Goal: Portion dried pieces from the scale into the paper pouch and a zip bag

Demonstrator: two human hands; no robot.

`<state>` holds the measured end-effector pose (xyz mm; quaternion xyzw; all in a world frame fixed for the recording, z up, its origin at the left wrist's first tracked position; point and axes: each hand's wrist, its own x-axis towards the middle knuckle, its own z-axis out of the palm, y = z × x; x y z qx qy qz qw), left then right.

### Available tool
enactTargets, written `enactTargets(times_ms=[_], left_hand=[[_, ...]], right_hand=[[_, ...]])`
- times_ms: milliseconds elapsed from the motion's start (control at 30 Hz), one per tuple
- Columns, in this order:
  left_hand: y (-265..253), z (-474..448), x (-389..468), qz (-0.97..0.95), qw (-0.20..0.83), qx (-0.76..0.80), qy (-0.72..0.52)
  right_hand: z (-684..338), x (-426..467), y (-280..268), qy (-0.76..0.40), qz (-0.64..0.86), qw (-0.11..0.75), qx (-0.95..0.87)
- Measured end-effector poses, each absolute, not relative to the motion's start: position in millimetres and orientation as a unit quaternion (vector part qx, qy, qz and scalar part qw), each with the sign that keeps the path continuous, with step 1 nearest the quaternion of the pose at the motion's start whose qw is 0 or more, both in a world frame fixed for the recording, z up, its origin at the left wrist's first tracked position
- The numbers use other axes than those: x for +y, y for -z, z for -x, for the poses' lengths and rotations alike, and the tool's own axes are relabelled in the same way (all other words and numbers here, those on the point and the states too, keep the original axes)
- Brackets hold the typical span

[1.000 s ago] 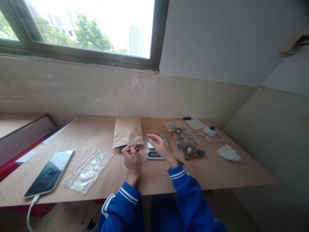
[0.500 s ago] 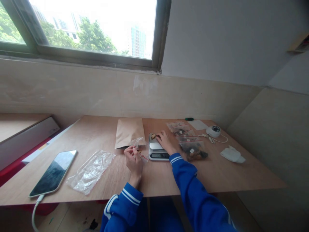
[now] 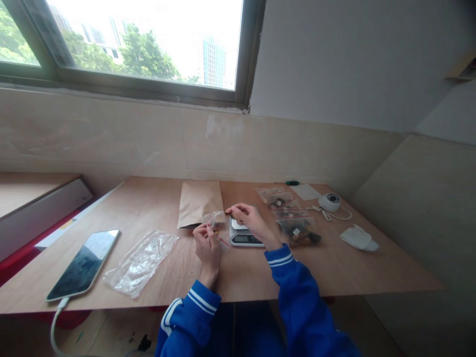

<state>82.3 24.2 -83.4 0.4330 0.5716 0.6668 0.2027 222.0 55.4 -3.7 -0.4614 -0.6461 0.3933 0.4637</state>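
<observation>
My left hand (image 3: 208,246) is closed on a small clear zip bag (image 3: 213,216) with a red strip, held in front of the brown paper bag (image 3: 201,201). A few brown bits show at the zip bag's lower part. Over the plate of a digital scale (image 3: 248,241), my right hand (image 3: 249,219) pinches a small brown dried piece (image 3: 228,211), its tip poking out left of the fingers towards the zip bag. What kind of piece it is I cannot make out. The hand hides much of the scale's plate.
Zip bags of dark dried pieces (image 3: 299,232) lie right of the scale. Farther right are a white dome camera (image 3: 329,201) and a crumpled tissue (image 3: 359,238). An empty plastic bag (image 3: 143,263) and a cabled phone (image 3: 85,265) lie at left. A green-handled tool (image 3: 292,183) lies behind.
My right hand has risen off the scale's plate and shifted left towards the zip bag, with a brown dried piece in its fingers. My left hand has barely moved.
</observation>
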Motion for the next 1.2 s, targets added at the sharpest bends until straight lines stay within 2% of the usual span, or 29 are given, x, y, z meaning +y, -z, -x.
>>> enactTargets(times_ms=[67, 133, 267, 433, 533, 633, 733, 800, 967, 1033, 1133, 1200], left_hand=[[82, -82, 24, -0.434, 0.193, 0.575, -0.666], [81, -81, 24, -0.43, 0.187, 0.582, -0.664], [82, -80, 26, -0.426, 0.187, 0.582, -0.666], [83, -80, 29, -0.383, 0.193, 0.561, -0.708], [81, -80, 29, -0.36, 0.209, 0.548, -0.725], [80, -81, 29, -0.347, 0.229, 0.531, -0.739], [81, -83, 30, -0.339, 0.268, 0.498, -0.752], [81, -84, 29, -0.334, 0.292, 0.47, -0.763], [78, -85, 26, -0.343, 0.304, 0.432, -0.777], [78, -85, 26, -0.346, 0.308, 0.43, -0.775], [78, -85, 27, -0.339, 0.313, 0.436, -0.772], [79, -85, 27, -0.34, 0.312, 0.437, -0.772]], right_hand=[[-208, 49, -5, -0.462, 0.432, 0.412, -0.656], [-194, 48, -3, -0.435, 0.454, 0.392, -0.672], [-163, 44, 12, -0.283, 0.518, 0.45, -0.67], [-158, 27, 8, -0.265, 0.453, 0.43, -0.735], [-177, 32, 3, -0.235, 0.45, 0.49, -0.709], [-200, 56, 12, -0.133, 0.502, 0.533, -0.667], [-216, 82, 36, -0.07, 0.606, 0.399, -0.684], [-222, 92, 51, -0.066, 0.627, 0.342, -0.697], [-228, 91, 61, -0.068, 0.639, 0.347, -0.683], [-228, 83, 50, -0.073, 0.632, 0.389, -0.666], [-221, 61, 24, -0.103, 0.564, 0.551, -0.606], [-214, 43, 9, -0.136, 0.493, 0.6, -0.614]])
